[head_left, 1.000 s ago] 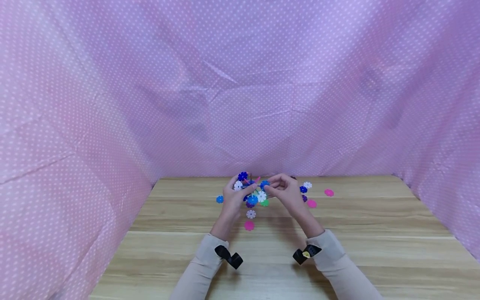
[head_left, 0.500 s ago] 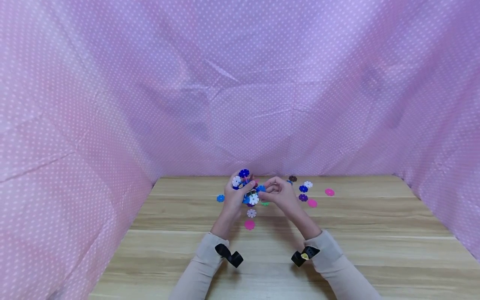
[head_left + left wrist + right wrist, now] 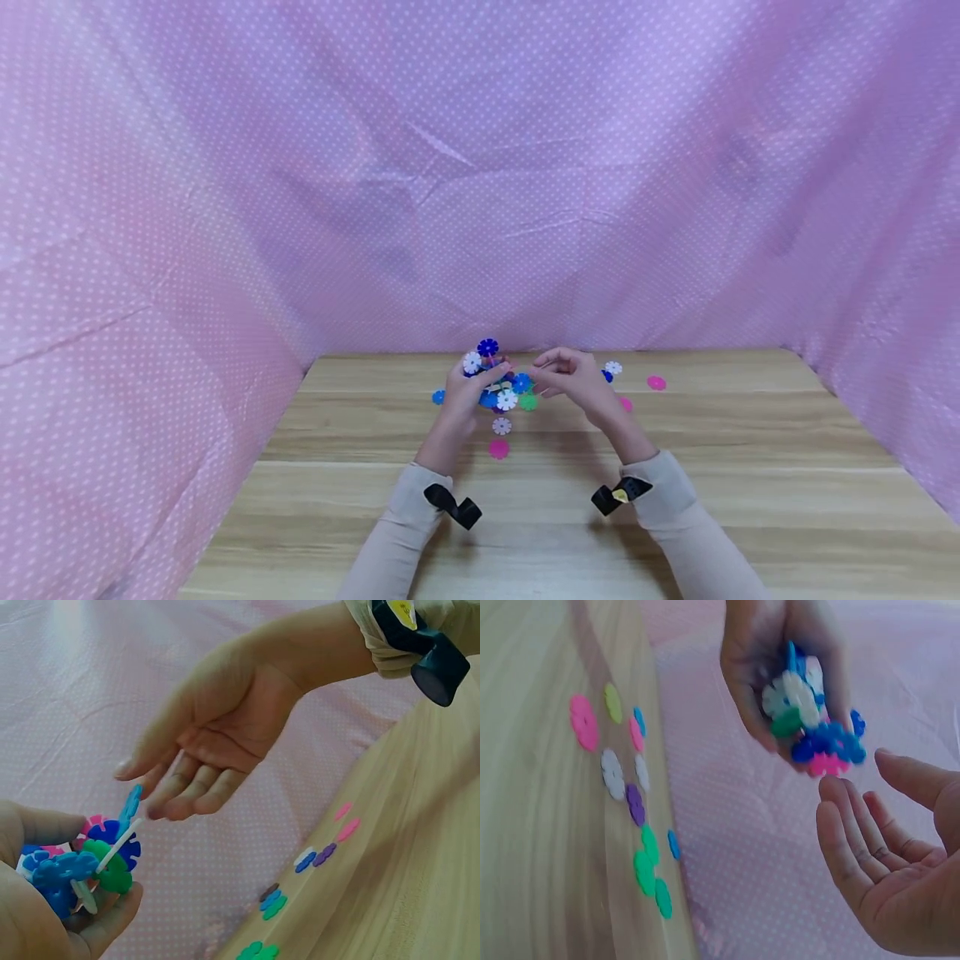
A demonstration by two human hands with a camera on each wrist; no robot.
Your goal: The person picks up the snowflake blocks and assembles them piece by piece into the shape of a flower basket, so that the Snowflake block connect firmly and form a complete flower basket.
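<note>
My left hand (image 3: pixel 463 400) holds a cluster of interlocked flower-shaped plastic discs (image 3: pixel 64 870) in blue, white, green and pink, raised above the table. Thumb and fingers curl round it, and the palm hides part of it. A light blue disc (image 3: pixel 522 383) sticks out on the cluster's right side. Just beyond that disc is my right hand (image 3: pixel 576 385), its thumb and fingers apart and nothing between them. The right wrist view shows the right hand's fingers (image 3: pixel 847 847) loosely spread, with a small gap to the cluster (image 3: pixel 832 742).
Loose discs lie flat on the wooden table (image 3: pixel 360 500). A pink disc (image 3: pixel 498 449) and a pale one (image 3: pixel 501 426) are in front of the cluster. Several more, including a pink disc (image 3: pixel 657 383), lie to the right. A dotted pink cloth (image 3: pixel 480 208) hangs behind.
My right hand earlier pinched the light blue disc at the cluster's side. It has let go and drawn slightly away to the right. The cluster has tilted a little in my left hand.
</note>
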